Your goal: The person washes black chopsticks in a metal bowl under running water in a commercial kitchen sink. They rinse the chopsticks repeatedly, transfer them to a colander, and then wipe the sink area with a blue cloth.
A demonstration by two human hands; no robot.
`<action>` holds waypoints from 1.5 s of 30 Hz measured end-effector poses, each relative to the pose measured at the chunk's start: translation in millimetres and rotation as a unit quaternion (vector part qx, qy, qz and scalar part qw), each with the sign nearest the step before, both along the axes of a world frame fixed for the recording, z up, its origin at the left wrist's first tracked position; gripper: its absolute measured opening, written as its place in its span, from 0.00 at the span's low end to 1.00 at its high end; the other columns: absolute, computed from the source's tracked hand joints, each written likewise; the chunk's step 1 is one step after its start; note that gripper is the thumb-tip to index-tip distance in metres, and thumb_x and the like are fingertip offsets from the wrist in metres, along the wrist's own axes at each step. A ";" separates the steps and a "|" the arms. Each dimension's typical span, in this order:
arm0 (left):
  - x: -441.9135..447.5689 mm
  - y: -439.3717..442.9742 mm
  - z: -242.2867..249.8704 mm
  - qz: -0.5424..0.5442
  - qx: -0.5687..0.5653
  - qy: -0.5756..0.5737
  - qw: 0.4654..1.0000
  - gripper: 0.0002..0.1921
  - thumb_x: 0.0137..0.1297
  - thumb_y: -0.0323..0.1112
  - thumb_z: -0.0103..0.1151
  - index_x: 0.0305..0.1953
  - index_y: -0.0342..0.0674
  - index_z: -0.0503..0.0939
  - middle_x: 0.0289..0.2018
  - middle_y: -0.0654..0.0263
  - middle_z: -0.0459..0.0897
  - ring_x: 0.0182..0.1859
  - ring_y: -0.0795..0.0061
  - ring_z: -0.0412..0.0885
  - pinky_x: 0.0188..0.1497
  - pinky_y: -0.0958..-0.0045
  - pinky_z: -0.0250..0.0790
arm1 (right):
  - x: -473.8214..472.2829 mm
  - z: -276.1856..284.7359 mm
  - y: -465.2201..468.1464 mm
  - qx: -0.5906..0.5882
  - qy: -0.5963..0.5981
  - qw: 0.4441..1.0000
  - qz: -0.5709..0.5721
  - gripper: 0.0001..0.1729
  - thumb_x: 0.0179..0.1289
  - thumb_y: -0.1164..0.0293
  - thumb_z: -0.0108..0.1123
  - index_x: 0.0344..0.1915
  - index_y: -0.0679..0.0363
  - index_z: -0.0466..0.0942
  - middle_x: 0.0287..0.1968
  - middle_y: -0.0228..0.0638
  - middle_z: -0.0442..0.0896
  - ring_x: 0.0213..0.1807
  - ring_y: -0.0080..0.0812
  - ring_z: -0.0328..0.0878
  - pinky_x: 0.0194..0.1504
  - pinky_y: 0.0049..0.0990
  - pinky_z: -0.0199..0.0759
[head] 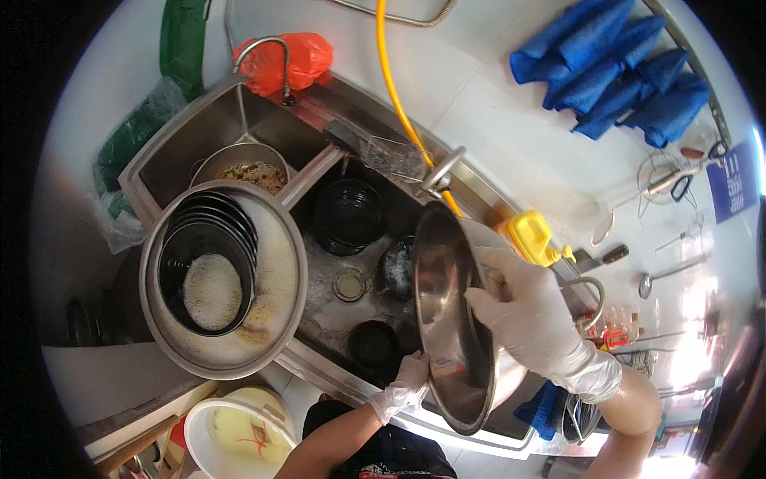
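A large stainless steel bowl (449, 323) is tilted almost on its side over the sink, its inside partly showing. My right hand (526, 302), in a white disposable glove, grips the bowl's rim and wall on the right. My left hand (413, 374), gloved too, holds the lower left rim. Beneath, several black bowls (349, 215) sit in a wet sink compartment (320, 305) beside a small clear glass dish (350, 284). To the left, a wide metal basin (302, 263) of sudsy water holds a stack of black bowls (209, 239).
Food scraps lie in a strainer (254, 173) in the left sink compartment. A gooseneck tap (263, 41), a lever tap (443, 173) and a yellow hose (392, 90) line the back. A yellow jug (529, 236) stands behind my right hand. A white bucket (197, 425) is below left.
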State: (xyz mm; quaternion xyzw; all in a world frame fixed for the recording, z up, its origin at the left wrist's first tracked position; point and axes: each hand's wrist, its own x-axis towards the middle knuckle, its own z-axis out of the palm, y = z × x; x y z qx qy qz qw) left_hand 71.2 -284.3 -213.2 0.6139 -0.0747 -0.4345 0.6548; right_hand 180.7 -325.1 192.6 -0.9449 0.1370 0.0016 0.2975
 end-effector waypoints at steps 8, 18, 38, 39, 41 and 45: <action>9.6 12.5 41.4 -0.156 0.009 -0.451 0.879 0.14 0.58 0.30 0.64 0.46 0.38 0.80 0.41 0.50 0.84 0.44 0.52 0.85 0.46 0.59 0.77 | -65.2 18.2 -41.5 -0.040 -0.082 0.995 -0.029 0.09 0.56 0.79 0.57 0.38 0.69 0.76 0.26 0.54 0.77 0.29 0.56 0.77 0.31 0.38 0.71; 118.0 -11.7 176.5 -0.031 0.019 -0.222 0.974 0.27 0.64 0.45 0.67 0.59 0.37 0.76 0.53 0.65 0.82 0.52 0.74 0.80 0.57 0.68 0.72 | -296.3 53.2 -151.8 -0.145 -0.219 0.961 0.085 0.25 0.58 0.80 0.65 0.57 0.60 0.77 0.35 0.37 0.81 0.32 0.33 0.78 0.32 0.28 0.73; -144.9 -84.7 291.4 -0.018 -0.030 -0.838 0.544 0.22 0.62 0.29 0.61 0.55 0.21 0.75 0.46 0.49 0.82 0.41 0.59 0.80 0.46 0.63 0.75 | -697.7 -325.0 -316.8 0.494 -0.269 0.441 -0.700 0.18 0.61 0.64 0.65 0.41 0.69 0.79 0.32 0.42 0.81 0.30 0.34 0.81 0.28 0.32 0.77; -153.1 -95.2 292.1 -0.013 -0.043 -0.841 0.540 0.22 0.62 0.29 0.62 0.54 0.20 0.76 0.46 0.49 0.82 0.40 0.59 0.80 0.45 0.63 0.74 | -693.4 -320.3 -318.2 0.459 -0.303 0.461 -0.697 0.18 0.60 0.63 0.66 0.34 0.70 0.80 0.26 0.41 0.81 0.24 0.31 0.78 0.24 0.30 0.73; -169.6 -114.7 288.7 -0.012 -0.060 -0.798 0.600 0.21 0.61 0.29 0.62 0.53 0.20 0.76 0.45 0.49 0.82 0.40 0.59 0.80 0.45 0.63 0.74 | -685.2 -310.0 -325.2 0.443 -0.259 0.405 -0.757 0.14 0.56 0.70 0.65 0.28 0.74 0.79 0.22 0.43 0.81 0.17 0.35 0.78 0.18 0.31 0.71; -191.4 -122.8 261.1 -0.032 0.015 -0.591 0.806 0.21 0.60 0.28 0.62 0.51 0.19 0.77 0.44 0.49 0.82 0.39 0.59 0.79 0.44 0.62 0.74 | -675.6 -298.0 -330.5 0.406 -0.292 0.363 -0.786 0.12 0.52 0.76 0.61 0.35 0.75 0.80 0.24 0.45 0.82 0.15 0.36 0.77 0.15 0.32 0.71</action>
